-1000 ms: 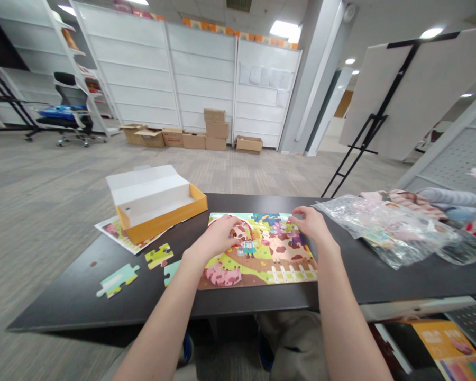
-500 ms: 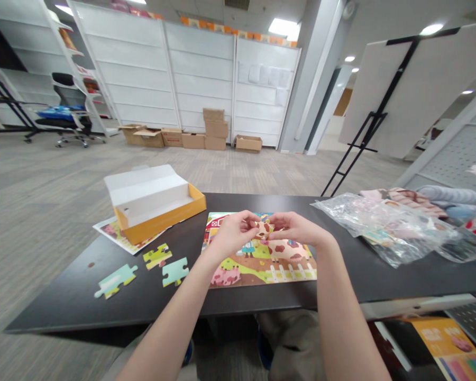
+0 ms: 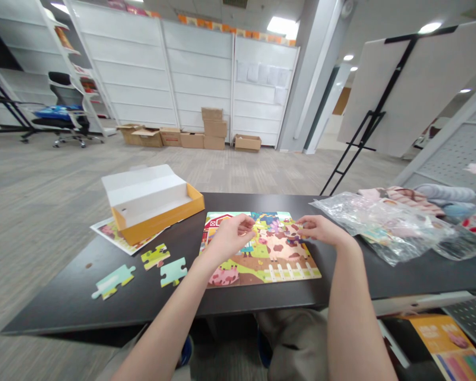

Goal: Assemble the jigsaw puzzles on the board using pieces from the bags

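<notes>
A farm-scene jigsaw puzzle (image 3: 257, 267) lies on the black table, with a barn, a spotted cow, a pig and a white fence. My left hand (image 3: 236, 233) hovers over its upper left part, fingers loosely bent and apart, with nothing visible in them. At the puzzle's upper right, my right hand (image 3: 323, 230) pinches a brown-and-cream puzzle piece (image 3: 293, 232) over the cow; the piece's edges blend into the picture below. Left of the puzzle are three loose pieces: a green one (image 3: 155, 256), a pale blue one (image 3: 173, 272) and a longer blue-green one (image 3: 114, 281).
An open yellow box (image 3: 162, 217) with a white lid stands at the back left, on a printed sheet (image 3: 103, 231). Clear plastic bags (image 3: 392, 227) and folded cloth (image 3: 408, 200) occupy the right side. Below the table at right sits an orange-and-black package (image 3: 440, 333).
My hands have moved apart. The right one has shifted right with the puzzle piece that both were holding, and the left one has let go of it and drawn slightly left.
</notes>
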`<act>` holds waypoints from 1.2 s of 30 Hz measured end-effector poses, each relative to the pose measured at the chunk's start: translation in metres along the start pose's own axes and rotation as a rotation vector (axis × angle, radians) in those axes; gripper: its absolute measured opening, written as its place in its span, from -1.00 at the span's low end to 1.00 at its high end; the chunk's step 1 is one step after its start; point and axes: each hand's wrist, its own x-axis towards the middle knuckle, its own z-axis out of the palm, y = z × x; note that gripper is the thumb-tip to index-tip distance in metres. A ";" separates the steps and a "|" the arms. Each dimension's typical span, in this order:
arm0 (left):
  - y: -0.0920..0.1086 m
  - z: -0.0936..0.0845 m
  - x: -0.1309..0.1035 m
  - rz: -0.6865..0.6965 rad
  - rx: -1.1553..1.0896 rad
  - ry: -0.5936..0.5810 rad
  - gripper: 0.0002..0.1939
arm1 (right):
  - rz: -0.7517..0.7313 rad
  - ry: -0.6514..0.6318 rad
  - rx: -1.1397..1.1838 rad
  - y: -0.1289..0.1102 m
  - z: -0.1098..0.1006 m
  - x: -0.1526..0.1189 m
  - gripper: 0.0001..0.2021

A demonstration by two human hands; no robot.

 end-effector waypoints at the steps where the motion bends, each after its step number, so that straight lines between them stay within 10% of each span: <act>1: -0.001 -0.001 0.000 0.009 0.013 -0.005 -0.85 | 0.017 -0.023 -0.006 0.002 -0.001 -0.001 -0.64; 36: 0.000 -0.017 -0.005 0.042 0.211 -0.067 -0.78 | 0.020 0.037 -0.295 -0.005 0.022 0.020 -0.72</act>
